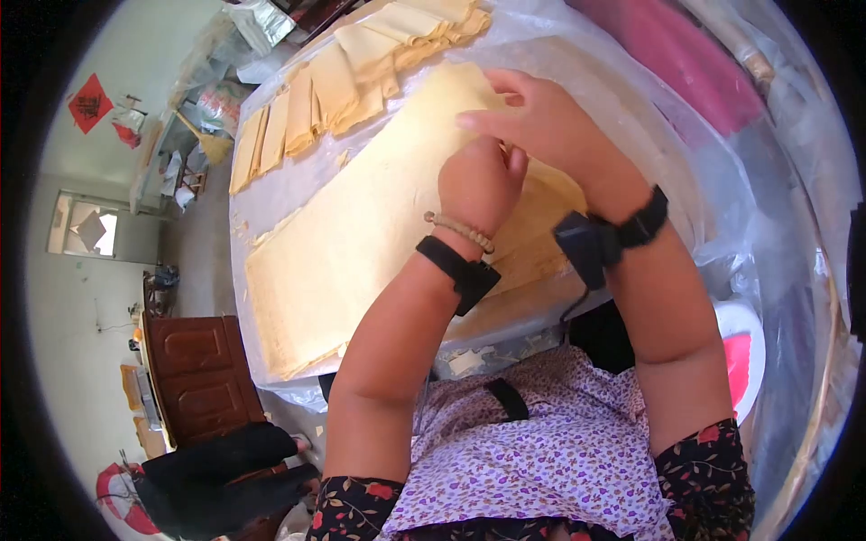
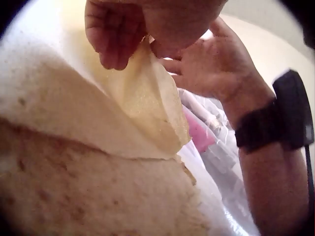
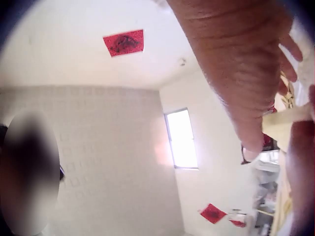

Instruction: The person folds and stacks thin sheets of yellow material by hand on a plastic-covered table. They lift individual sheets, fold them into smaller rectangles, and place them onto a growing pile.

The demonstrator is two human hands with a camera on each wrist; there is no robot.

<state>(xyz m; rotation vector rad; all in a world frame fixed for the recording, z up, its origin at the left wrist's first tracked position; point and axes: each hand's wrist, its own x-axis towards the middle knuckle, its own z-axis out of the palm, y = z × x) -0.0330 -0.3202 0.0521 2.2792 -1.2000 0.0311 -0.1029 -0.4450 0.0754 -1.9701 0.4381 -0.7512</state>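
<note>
A broad stack of thin yellow tofu-skin sheets (image 1: pixel 334 261) lies on the plastic-covered table. My left hand (image 1: pixel 478 185) is over the stack with its fingers curled, and in the left wrist view it pinches the lifted edge of the top sheet (image 2: pixel 142 98). Below the pinch that sheet hangs in a fold over the browner-speckled layer beneath. Just beyond the left hand is my right hand (image 1: pixel 546 117), thumb and fingers extended and spread apart beside the raised part of the sheet. In the right wrist view the right hand (image 3: pixel 241 73) shows its thumb apart from the fingers.
Folded bundles of similar sheets (image 1: pixel 338 81) line the table's far side. Clear plastic (image 1: pixel 248 316) hangs over the table edge. A brown wooden cabinet (image 1: pixel 198 352) stands at left, and a broom (image 1: pixel 212 144) leans farther back. Pink material (image 1: pixel 681 72) lies at upper right.
</note>
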